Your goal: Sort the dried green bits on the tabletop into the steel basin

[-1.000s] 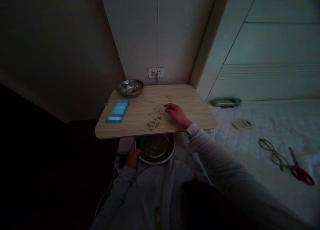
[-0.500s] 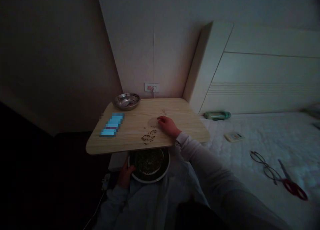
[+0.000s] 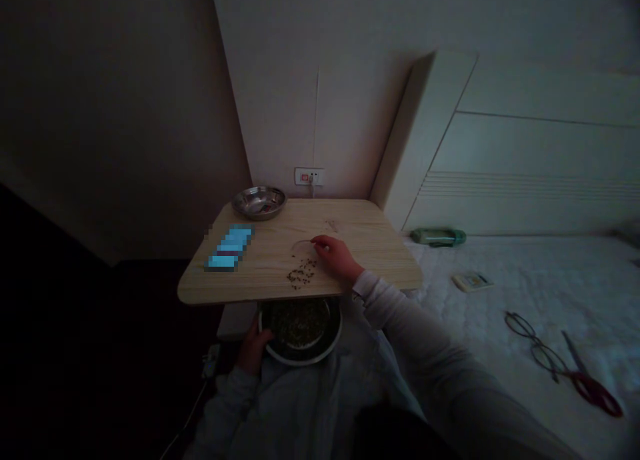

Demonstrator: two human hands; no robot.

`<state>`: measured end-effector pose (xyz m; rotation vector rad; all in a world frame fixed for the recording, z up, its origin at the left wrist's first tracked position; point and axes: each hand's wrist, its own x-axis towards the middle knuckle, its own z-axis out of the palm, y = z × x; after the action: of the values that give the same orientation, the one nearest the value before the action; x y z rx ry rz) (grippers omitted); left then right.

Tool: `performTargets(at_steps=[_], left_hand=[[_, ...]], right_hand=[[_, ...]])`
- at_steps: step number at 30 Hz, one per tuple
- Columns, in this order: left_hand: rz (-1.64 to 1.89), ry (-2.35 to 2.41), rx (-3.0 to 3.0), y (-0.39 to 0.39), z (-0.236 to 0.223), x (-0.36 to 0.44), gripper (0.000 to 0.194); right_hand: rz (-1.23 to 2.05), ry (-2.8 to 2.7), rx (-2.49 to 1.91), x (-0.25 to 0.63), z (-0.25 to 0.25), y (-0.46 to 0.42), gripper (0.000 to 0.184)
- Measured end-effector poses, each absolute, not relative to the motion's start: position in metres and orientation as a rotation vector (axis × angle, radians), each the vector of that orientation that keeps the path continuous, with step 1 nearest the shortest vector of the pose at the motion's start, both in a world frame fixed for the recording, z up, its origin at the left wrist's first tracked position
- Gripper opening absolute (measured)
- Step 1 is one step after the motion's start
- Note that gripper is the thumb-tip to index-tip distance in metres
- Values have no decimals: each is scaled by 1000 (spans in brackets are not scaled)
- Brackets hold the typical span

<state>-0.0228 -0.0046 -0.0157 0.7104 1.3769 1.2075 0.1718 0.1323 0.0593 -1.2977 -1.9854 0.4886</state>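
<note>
My right hand (image 3: 334, 255) is over the wooden tabletop (image 3: 280, 273), its fingers pinched on the edge of a thin clear round piece (image 3: 301, 245), perhaps plastic. Small dark grains (image 3: 301, 272) lie scattered on the wood just in front of that piece. Below the table's near edge, my left hand (image 3: 254, 348) grips the left rim of a round basin (image 3: 320, 358) at my lap, thumb inside and fingers hidden beneath. Many dark grains (image 3: 300, 323) cover the basin's bottom; the table edge hides its far side.
A steel bowl (image 3: 259, 204) stands at the table's back left, near a lit phone (image 3: 230, 248). On the bed to the right are a green bottle (image 3: 438, 237), a small pale device (image 3: 473, 282), glasses (image 3: 535, 345) and red-handled scissors (image 3: 595, 390). A wall socket (image 3: 309, 177) is behind the table.
The clear piece now looks tilted and narrower, and my right hand has moved slightly on the tabletop. My left hand still holds the basin. The whole view has shifted a little.
</note>
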Motion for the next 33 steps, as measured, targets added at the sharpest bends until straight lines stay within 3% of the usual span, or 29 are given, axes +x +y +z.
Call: performTargets(at_steps=[9, 25, 33], left_hand=[[1200, 1373, 715, -7, -3, -19, 54], [1216, 1326, 775, -6, -6, -20, 58], [1256, 1358, 726, -5, -10, -18, 48]], right_hand=[[306, -2322, -1149, 169, 64, 99, 23], [250, -2376, -1057, 179, 63, 64, 24], [247, -2360, -1056, 184, 61, 58, 23]])
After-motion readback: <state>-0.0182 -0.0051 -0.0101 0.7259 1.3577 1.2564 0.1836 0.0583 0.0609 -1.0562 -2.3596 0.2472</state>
